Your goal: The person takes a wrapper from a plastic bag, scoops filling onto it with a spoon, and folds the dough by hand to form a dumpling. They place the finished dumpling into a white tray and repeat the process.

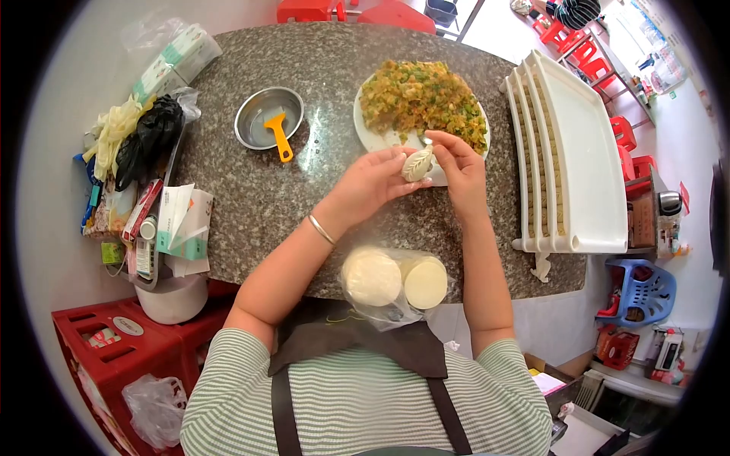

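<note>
A pleated dumpling (pixel 417 163) rests on the fingers of my left hand (pixel 372 182), which are wrapped round its lower side. The fingertips of my right hand (pixel 460 171) pinch its upper right edge. Just beyond both hands lies a white plate (pixel 365 135) heaped with chopped orange and green filling (pixel 422 99). Part of a spoon shows near my right fingertips. Between my forearms, at the near table edge, two stacks of round wrappers (pixel 372 278) sit in a clear plastic bag.
On the speckled table (pixel 251 205) a metal bowl (pixel 249 121) holds a yellow-handled scraper (pixel 280 141). Stacked white trays (pixel 582 167) with rows of dumplings stand at the right. Gloves, bags and a tissue box (pixel 199 216) are at the left. Another person is at the top right.
</note>
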Available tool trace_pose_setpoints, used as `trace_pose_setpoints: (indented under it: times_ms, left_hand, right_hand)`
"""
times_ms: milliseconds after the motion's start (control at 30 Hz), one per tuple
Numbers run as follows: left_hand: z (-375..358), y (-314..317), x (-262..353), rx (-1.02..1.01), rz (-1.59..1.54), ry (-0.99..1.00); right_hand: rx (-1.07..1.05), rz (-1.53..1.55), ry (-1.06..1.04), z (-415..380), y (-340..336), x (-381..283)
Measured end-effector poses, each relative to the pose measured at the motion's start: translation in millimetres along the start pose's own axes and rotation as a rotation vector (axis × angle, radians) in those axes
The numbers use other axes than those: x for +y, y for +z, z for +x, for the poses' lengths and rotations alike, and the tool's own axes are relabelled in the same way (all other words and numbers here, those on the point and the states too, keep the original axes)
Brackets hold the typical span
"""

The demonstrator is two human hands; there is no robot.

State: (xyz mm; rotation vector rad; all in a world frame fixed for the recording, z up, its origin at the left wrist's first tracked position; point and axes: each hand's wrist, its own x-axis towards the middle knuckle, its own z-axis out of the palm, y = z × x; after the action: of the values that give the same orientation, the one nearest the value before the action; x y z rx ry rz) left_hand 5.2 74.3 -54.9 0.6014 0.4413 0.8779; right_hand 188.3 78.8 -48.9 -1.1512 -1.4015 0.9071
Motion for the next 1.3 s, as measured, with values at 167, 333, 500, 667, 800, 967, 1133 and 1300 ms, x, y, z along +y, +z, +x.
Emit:
trace_pose_setpoints:
  times_ms: [167,333,500,667,800,967,1133,1300]
  left_hand:
    - [-0.2,-3.7,-0.6,-0.041,-0.033,-0.013]
    - [0.0,-7.5,2.6,-0.060,-0.040,-0.067]
    - [-3.9,2.1,-2.7,-0.042,0.104,-0.011]
    - [-8.7,11.8,3.5,-0.259,0.071,-0.209]
    - [-16.3,24.5,-3.1,-0.341,0.485,-0.116]
    - [-28.7,49.6,-1.3,-0.707,1.240,0.089]
    - [-39.4,63.9,-2.4,-0.700,1.509,0.071]
    - [-47.5,60.3,-16.1,-0.586,1.669,0.173]
  right_hand:
    - [-0.132,0.104,0.032,1.7,-12.4,2.0]
    - [-0.107,0.111,0.000,2.8,-14.0,2.9]
    - [-0.232,-0.254,-0.067,-15.5,-12.9,-50.4]
    - [-0.100,-0.489,-0.233,-51.7,-58.7,-103.5]
    - [0.250,-0.571,-0.263,-70.8,-150.7,-122.0]
    - [0.069,-0.692,0.269,-84.3,-232.8,-107.8]
    - [-0.035,-0.662,0.244,-89.8,-242.1,-115.0]
    - [0.413,-0.629,0.084,-96.9,-212.3,-107.1]
